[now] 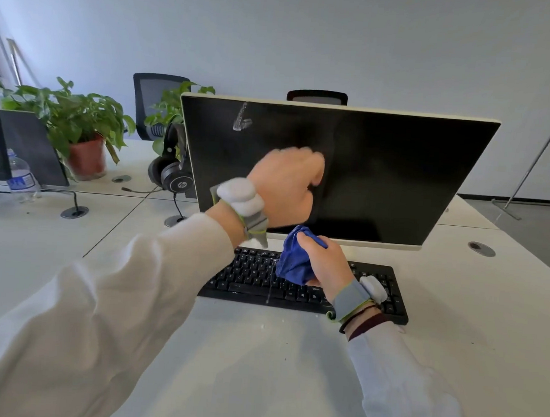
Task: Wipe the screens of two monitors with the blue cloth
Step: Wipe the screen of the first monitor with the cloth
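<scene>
Blue cloth (294, 261) sits bunched in the right hand (327, 260), fingers closed round it, just above the black keyboard (249, 276) on the white tabletop (257, 353). One monitor (383, 173) stands wide across the tabletop, its dark screen tilted back and facing near, a pale smear upper left. The left hand (288, 183), loosely curled, rests against the screen. Two potted plants, two chairs and one headset (172, 172) stand far left before a grey wall.

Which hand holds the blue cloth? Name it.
The right hand holds the bunched blue cloth above the keyboard. The left hand carries no cloth; it is raised bare in front of the monitor.
</scene>
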